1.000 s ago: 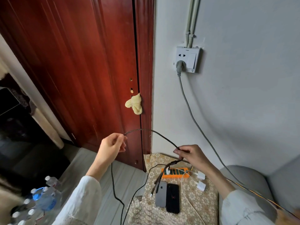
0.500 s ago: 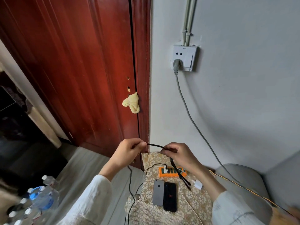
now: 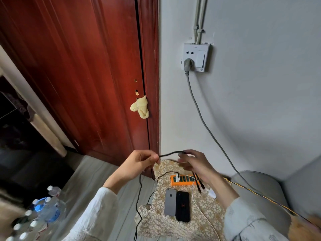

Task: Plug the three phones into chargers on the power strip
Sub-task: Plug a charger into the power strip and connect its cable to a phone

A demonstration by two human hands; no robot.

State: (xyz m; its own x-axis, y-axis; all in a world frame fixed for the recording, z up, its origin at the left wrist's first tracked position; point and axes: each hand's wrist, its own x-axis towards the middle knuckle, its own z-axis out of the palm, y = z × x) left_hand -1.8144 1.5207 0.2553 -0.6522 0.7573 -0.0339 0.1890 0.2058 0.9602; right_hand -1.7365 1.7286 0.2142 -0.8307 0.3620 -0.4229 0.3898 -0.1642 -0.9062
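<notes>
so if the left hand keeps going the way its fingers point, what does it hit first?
Probably the right hand: the left hand points right along the short black cable held between them. Depth is unclear from one view.

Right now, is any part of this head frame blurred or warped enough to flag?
Head view: the right hand is motion-smeared at its fingers, the left hand fairly crisp; wide-angle distortion bends the dark red wooden door; the grey phone and black phone are sharp; the bottom corners are soft.
</notes>
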